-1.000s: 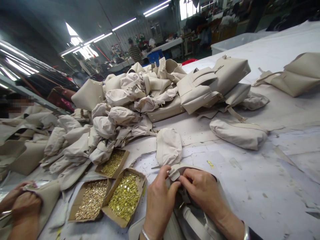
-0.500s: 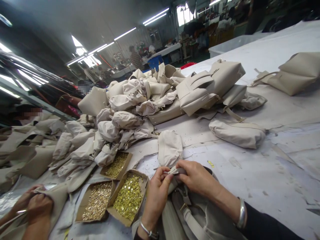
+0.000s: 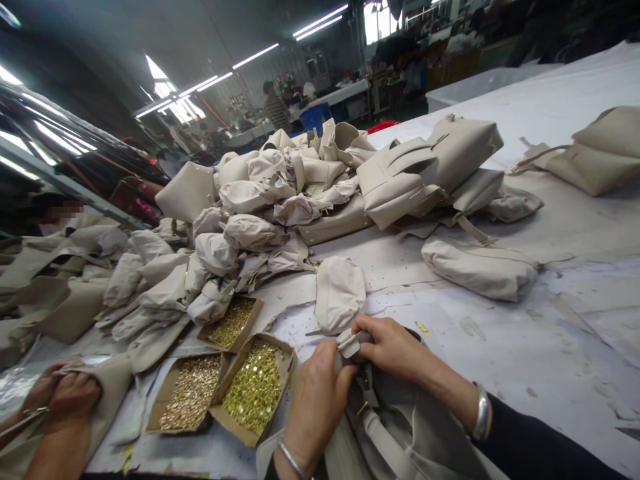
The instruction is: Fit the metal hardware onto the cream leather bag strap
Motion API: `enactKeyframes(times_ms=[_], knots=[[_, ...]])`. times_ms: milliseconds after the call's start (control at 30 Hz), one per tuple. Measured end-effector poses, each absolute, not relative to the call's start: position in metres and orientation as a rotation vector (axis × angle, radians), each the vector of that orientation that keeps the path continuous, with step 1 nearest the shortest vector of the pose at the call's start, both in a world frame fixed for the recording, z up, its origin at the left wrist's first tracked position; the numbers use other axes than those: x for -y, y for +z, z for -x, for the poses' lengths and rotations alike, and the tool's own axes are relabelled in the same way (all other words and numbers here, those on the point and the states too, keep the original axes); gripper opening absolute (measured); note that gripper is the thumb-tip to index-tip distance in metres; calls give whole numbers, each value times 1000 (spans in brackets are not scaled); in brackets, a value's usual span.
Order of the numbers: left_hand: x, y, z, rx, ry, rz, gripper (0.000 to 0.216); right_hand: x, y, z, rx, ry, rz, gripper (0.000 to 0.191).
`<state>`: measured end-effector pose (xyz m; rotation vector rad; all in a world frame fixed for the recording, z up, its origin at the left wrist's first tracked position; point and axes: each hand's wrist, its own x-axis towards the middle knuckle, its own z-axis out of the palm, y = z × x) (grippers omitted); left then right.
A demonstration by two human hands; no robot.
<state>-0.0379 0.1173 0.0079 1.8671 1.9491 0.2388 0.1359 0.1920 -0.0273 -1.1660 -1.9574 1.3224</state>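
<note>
A beige handbag (image 3: 425,413) lies at the front of the table, its strap and gold buckle showing. My left hand (image 3: 317,393) is closed at the bag's top edge, its fingertips mostly hidden behind the material. Opposite it, my right hand (image 3: 387,343) pinches the same edge beside a small pale tab (image 3: 349,343). A soft beige pouch (image 3: 341,293) sits just beyond my hands. To the left are cardboard boxes of small metal pieces: yellow-gold ones (image 3: 255,387) in the nearest box and copper-gold ones (image 3: 193,393) in another.
A heap of beige bags (image 3: 305,180) and pouches spreads across the table's far and left parts. Another pouch (image 3: 480,267) lies to the right. At lower left, a co-worker's hands (image 3: 70,393) grip another beige piece. A clear plastic bin (image 3: 480,87) stands beyond the table.
My left hand has turned so its back faces up, and it sits slightly lower. The pale tab between my hands now shows more fully. My right hand stays on the bag's edge.
</note>
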Motion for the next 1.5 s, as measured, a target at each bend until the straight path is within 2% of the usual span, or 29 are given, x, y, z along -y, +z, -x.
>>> enactKeyframes(times_ms=[33, 167, 367, 467, 567, 1000, 1500], knots=[[-118, 7, 39, -1939, 240, -1867, 6, -194, -29, -136, 1957, 1345, 1168, 20], [-123, 2, 44, -1920, 315, -1735, 28, -201, -35, -137, 1967, 1418, 1162, 14], [-138, -16, 51, -1614, 687, -1296, 42, -202, -46, -142, 1920, 1504, 1082, 12], [-144, -29, 56, -1444, 798, -960, 53, -200, -60, -142, 1705, 1821, 976, 16], [-146, -45, 62, -1340, 800, -798, 62, -201, -74, -141, 1436, 2138, 837, 27], [-122, -80, 56, -986, 892, -298, 58, -208, -88, -142, 1269, 2473, 733, 47], [-128, -88, 60, -853, 862, -186, 53, -213, -80, -130, 1110, 2521, 942, 35]])
